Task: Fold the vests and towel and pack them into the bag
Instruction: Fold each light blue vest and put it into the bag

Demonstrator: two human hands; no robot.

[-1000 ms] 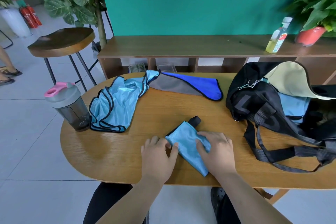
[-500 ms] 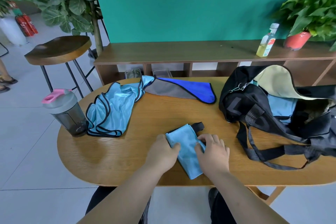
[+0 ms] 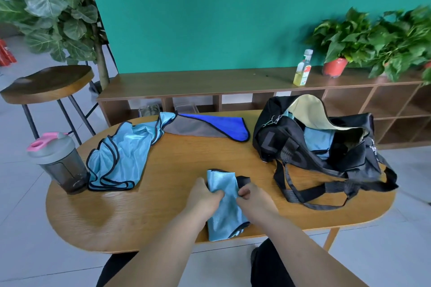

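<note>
Folded vest: a narrow light-blue packet with black trim, at the near edge of the table, between both hands. A second ago both palms lay flat on it, pressing the fold down. Now the fingers are curled in.

Left hand grips the packet's left edge, knuckles up. Right hand pinches the right edge, just beside a black strap end. The near end of the packet now reaches the table's rim. Cannot tell whether the cloth is fully clear of the wood.

Judgement: pressing is finished and the pick-up has begun, so this vest is ready to go into the bag.

Bag: black, mouth open, pale lining flap turned up, well to the right of the hands. A light-blue bundle already sits inside, so one piece appears to be packed.

Left to do: second vest lies crumpled and unfolded at the far left. Towel, blue and grey, lies loosely spread at the far edge, touching that vest.

Shaker bottle stands at the table's left end, just beside the unfolded vest.
</note>
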